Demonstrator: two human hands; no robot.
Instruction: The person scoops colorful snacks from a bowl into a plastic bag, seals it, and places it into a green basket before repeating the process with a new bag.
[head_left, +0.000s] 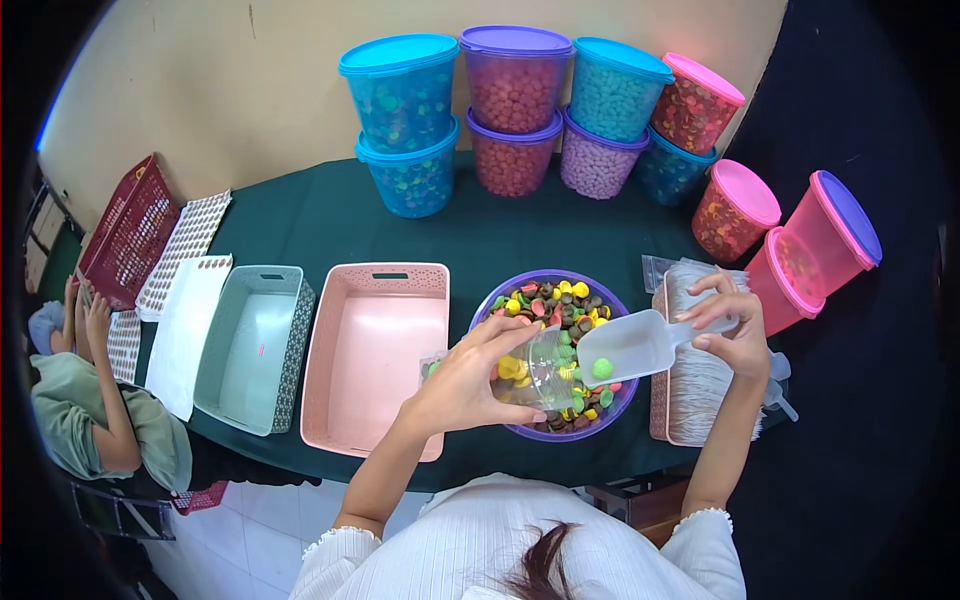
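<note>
My left hand (pixel 460 375) is closed around a clear plastic cup (pixel 548 372), tilted on its side with its mouth toward the right. Some yellow and green pieces show in or through the cup. In my right hand (pixel 738 325) is the handle of a whitish scoop (pixel 625 345), its open end close to the cup's mouth. One green piece (pixel 602 368) lies in the scoop. Both are held over a round purple-rimmed tub (pixel 548 434) full of small brown, yellow, green and red pieces, partly hidden by my hands.
Left of the tub stand a pink basket (pixel 375 330) and a grey-green basket (pixel 250 350). Clear plastic bags (pixel 700 395) fill a basket at right. Lidded tubs (pixel 515 85) are stacked behind. Sticker sheets (pixel 190 240), a red crate (pixel 130 235) and another person (pixel 110 410) are at far left.
</note>
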